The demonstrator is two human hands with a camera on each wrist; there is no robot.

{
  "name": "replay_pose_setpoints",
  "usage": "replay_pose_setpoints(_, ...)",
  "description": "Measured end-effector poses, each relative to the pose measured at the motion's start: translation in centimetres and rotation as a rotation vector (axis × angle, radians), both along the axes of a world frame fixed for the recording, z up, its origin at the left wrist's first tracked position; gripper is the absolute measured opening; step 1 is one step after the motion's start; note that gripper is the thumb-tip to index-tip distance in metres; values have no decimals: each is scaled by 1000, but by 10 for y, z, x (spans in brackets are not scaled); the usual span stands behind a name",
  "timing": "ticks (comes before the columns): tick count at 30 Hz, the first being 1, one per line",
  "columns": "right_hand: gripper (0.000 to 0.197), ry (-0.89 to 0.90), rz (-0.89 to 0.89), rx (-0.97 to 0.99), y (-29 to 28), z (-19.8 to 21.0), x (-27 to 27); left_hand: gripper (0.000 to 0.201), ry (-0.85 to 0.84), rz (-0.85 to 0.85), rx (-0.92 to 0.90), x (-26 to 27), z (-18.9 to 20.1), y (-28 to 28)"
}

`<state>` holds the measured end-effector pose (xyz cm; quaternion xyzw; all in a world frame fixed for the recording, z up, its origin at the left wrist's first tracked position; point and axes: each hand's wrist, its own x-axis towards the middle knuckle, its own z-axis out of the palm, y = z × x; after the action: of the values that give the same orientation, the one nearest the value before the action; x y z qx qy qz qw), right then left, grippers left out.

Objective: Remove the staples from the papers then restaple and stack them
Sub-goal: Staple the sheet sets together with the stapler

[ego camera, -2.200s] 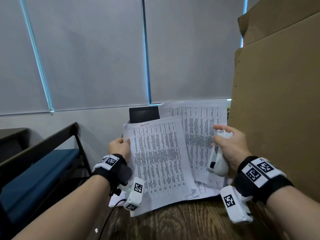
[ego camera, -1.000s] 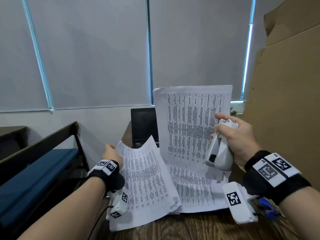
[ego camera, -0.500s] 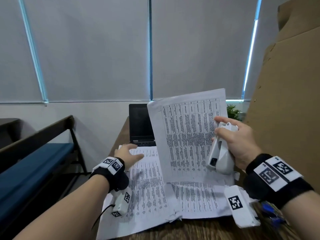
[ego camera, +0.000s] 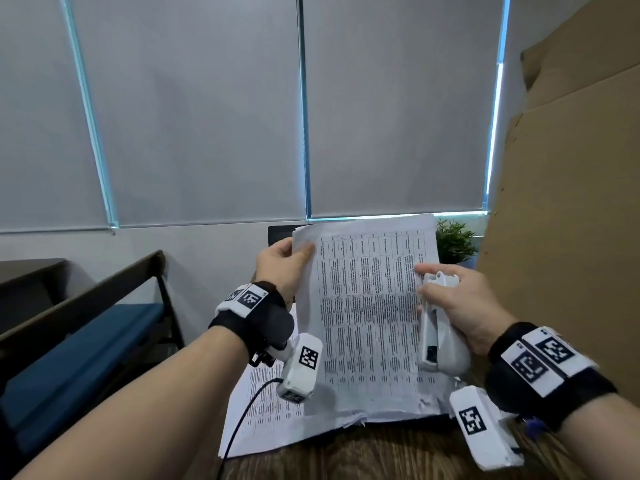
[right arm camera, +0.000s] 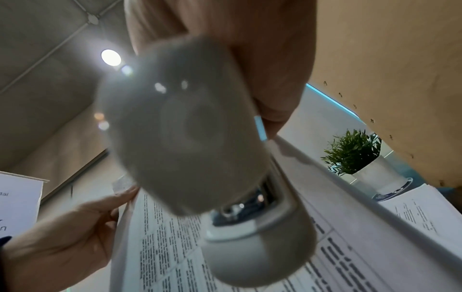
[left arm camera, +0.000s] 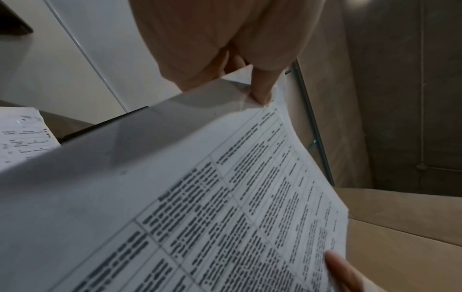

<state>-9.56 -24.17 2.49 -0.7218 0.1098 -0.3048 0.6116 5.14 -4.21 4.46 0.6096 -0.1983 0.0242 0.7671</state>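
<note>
Since half a second earlier, the left hand had left the flat papers on the table and risen to pinch the top left corner of the raised sheaf, which stood upright between both hands. The right hand was wrapped round the white stapler, its fingertips also pressing the sheaf's right edge. Judging by this, the sheaf was being squared for restapling at that pinched corner; no staple was visible there, and more sets lay below, so stacking remained unfinished. To the right, a cardboard wall stood close, with a small plant behind; a dark laptop sat behind the sheaf. Open room lay leftward and toward the near table edge.
</note>
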Motion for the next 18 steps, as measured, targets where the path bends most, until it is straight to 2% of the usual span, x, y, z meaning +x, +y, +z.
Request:
replay_pose_setpoints(7, 30, 20, -46, -4, 5, -4, -17, 10, 58, -48, 42, -24, -1, 14)
replay_pose_setpoints(12, 30, -1, -60, 109, 8, -15, -28, 5, 99, -148, 260, -40, -19, 24)
replay_pose_setpoints(18, 28, 24, -67, 3, 14, -27, -36, 4, 102, -34, 210, -44, -31, 31)
